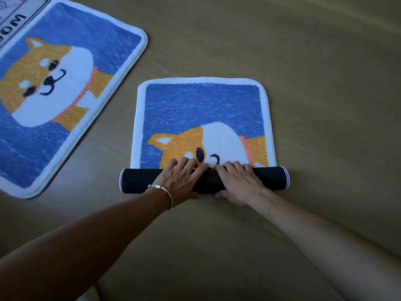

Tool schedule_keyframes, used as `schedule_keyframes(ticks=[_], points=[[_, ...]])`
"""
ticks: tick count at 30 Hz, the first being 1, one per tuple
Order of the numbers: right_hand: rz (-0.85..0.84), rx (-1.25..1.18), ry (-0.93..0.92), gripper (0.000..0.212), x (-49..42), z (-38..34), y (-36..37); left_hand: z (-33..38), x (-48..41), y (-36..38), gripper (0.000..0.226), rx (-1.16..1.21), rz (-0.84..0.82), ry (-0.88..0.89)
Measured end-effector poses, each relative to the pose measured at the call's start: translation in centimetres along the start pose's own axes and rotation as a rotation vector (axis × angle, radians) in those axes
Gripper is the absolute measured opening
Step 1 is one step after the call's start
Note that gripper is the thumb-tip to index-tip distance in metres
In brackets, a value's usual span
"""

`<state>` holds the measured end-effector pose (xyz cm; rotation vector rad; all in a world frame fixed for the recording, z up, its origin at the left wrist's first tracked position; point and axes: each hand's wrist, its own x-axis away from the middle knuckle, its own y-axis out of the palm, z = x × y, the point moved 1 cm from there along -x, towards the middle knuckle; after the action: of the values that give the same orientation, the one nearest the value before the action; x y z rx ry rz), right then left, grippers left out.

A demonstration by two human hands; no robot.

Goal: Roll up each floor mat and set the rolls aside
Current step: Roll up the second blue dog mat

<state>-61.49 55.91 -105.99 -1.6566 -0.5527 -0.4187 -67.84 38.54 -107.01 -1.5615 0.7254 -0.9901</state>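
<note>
**Item 1, mat in work**: blue pile, dog motif, white border. It lies on the floor, its flat part stretching away beyond the fingertips. The near end is wound into a roll, dark dotted backing outward. The roll lies crosswise under both hands and sticks out past each of them.

**Left hand**: fingers arched over the top of the roll, tips reaching the pile just beyond it, thumb tucked against the near side. It grips the roll. A bracelet sits at the wrist.

**Right hand**: the same hold, just beside the left hand at the middle of the roll, its thumb low on the near side.

**Item 2, second mat**: same dog motif, well off to the left of the left hand, lying flat and unrolled.

**Item 3, third mat**: beyond the second mat. Only a lettered corner shows and the rest is cut off.

**Step in hand (judged):** rolling the first mat, with less than half wound. No finished roll is in view.

**Next move (judged):**
- Push the roll away across the flat part, walking the fingers forward.
- Press evenly with both hands so the ends stay level and the wind stays tight.
- The hands may need to spread wider, since the outer ends of the roll are unsupported.
</note>
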Motion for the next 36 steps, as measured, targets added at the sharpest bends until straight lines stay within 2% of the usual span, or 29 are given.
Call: schedule_keyframes(ticks=[3, 5, 6, 8, 11, 13, 19, 25, 31, 34, 36], points=[[-0.049, -0.040, -0.009, 0.071, -0.5, 0.4, -0.6, 1.3, 0.3, -0.3, 0.100, -0.007, -0.067, -0.069], [-0.048, -0.035, -0.018, 0.075, -0.5, 0.5, -1.0, 1.8, -0.2, -0.5, 0.079, 0.014, -0.141, -0.140], [-0.023, -0.026, -0.013, 0.079, -0.4, 0.5, -1.0, 1.7, -0.7, -0.4, 0.071, 0.028, -0.174, -0.151], [0.069, 0.012, 0.004, 0.084, 0.1, 0.3, -0.8, 0.9, -1.7, -0.5, 0.070, 0.081, -0.224, -0.148], [0.203, 0.134, 0.062, 0.077, 0.7, -0.4, 0.4, -0.4, -3.3, -0.9, 0.070, 0.179, -0.351, -0.154], [0.248, 0.164, 0.102, 0.072, 0.4, -0.7, 0.8, -0.5, -3.6, -1.0, 0.069, 0.187, -0.370, -0.168], [0.067, 0.061, 0.067, 0.064, -2.2, 0.5, -1.0, 0.8, -1.9, -1.3, 0.083, -0.019, -0.188, -0.189], [-0.057, 0.050, 0.089, 0.055, -2.8, 0.5, -2.4, 1.1, -3.3, -1.5, 0.073, 0.020, -0.238, -0.302], [-0.202, -0.006, 0.040, 0.057, -1.0, -0.3, -2.0, 2.2, -2.0, -1.2, 0.064, 0.149, -0.342, -0.282], [-0.132, -0.015, -0.009, 0.056, 1.0, -1.1, -0.4, 2.8, -0.7, -1.1, 0.056, 0.193, -0.413, -0.245], [-0.023, -0.007, -0.050, 0.066, 2.6, -1.9, 0.9, 3.1, -0.2, -1.1, 0.055, 0.252, -0.477, -0.203]])
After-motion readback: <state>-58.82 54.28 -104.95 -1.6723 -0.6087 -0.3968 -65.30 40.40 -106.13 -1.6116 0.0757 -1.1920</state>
